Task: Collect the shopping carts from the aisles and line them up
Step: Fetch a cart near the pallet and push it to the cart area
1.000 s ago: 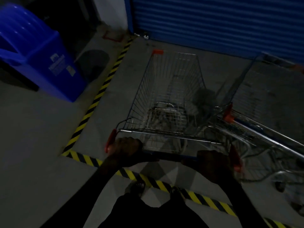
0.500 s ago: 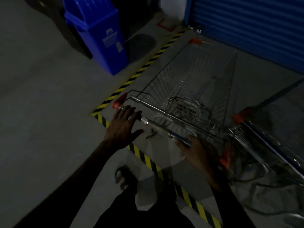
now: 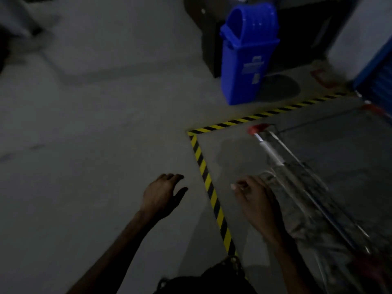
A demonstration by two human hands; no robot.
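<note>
The shopping cart [image 3: 301,187] stands inside the bay marked by yellow-and-black floor tape [image 3: 212,196], at the right of the head view, its handle bar [image 3: 270,154] with a red end cap [image 3: 257,128] angled away toward the blue roller shutter [image 3: 379,81]; motion blur smears the wire basket. One second ago both hands gripped the handle bar; half a second ago they were lifting off it; now neither holds it. The left hand [image 3: 162,196] hangs over bare concrete outside the tape, fingers relaxed and spread, holding nothing. The right hand [image 3: 254,200] sits just beside the cart's near end with fingers loosely curled; contact with the wire cannot be confirmed through the blur, but nothing is visibly held. The view has swung left, bringing the blue swing-lid bin [image 3: 247,54] to upper centre and open floor [image 3: 84,145] into most of the frame. Judgement: this cart is parked in the bay, and the person is turning away, probably to fetch another from the aisles.
</note>
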